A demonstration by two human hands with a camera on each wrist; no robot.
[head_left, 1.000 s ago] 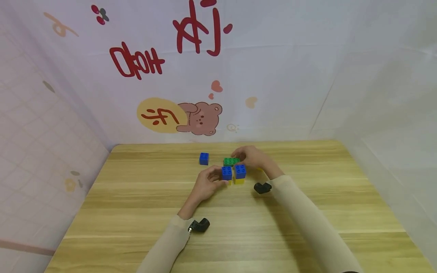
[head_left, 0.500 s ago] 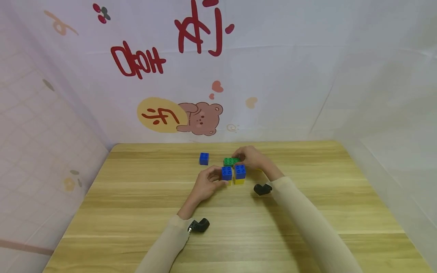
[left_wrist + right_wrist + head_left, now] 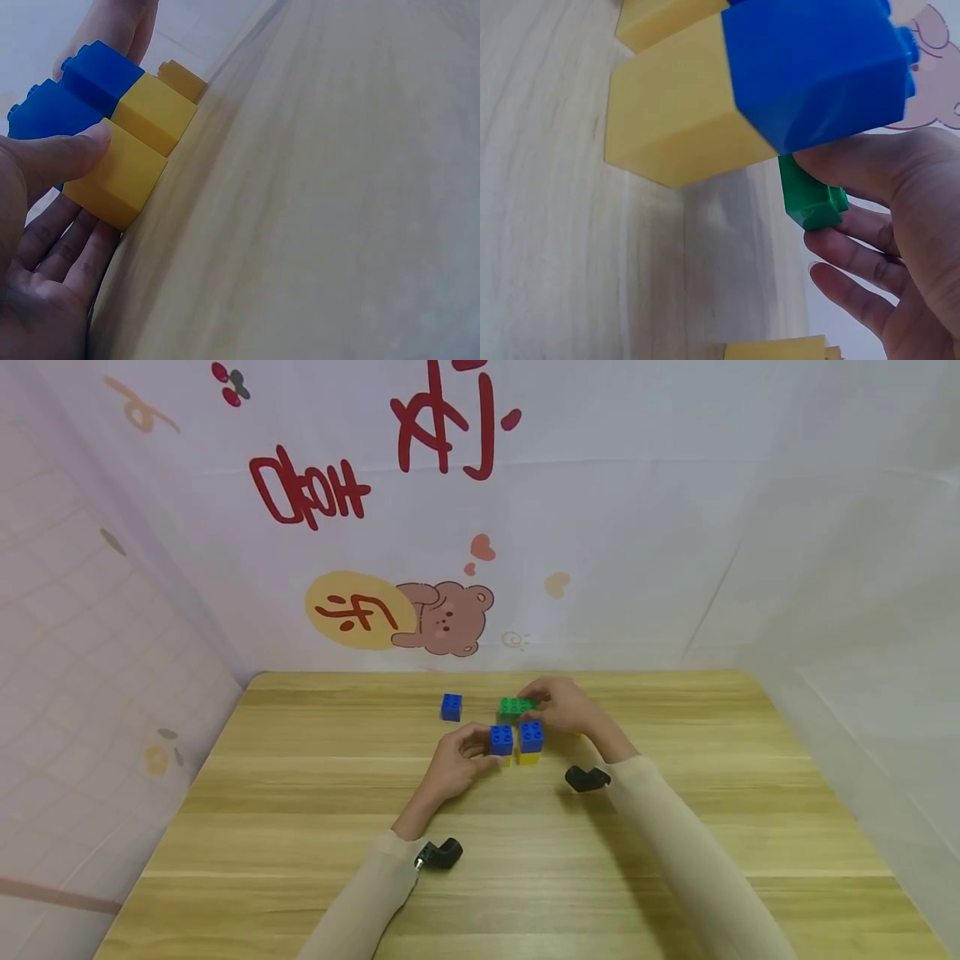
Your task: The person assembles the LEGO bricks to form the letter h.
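Note:
My left hand (image 3: 456,766) pinches a small stack, a blue block (image 3: 501,740) on a yellow block (image 3: 120,176), with the thumb on the near side and fingers behind. Just right of it stands a second stack, a blue block (image 3: 531,737) over a yellow block (image 3: 529,758). Behind these stacks, my right hand (image 3: 564,703) grips the right end of a long green block (image 3: 513,707), studs up. In the right wrist view, thumb and fingers close on the green block (image 3: 808,196), which shows over the tabletop, partly hidden by the near stack.
A loose blue block (image 3: 452,707) sits at the back, left of the green one. Another yellow block (image 3: 776,349) lies to the right, mostly hidden under the right forearm in the head view. The wooden table (image 3: 300,827) meets a printed cloth wall (image 3: 637,568) behind.
My right hand has shifted the green block slightly up and to the right. The left hand keeps its hold on the left stack. The head view has tilted a little.

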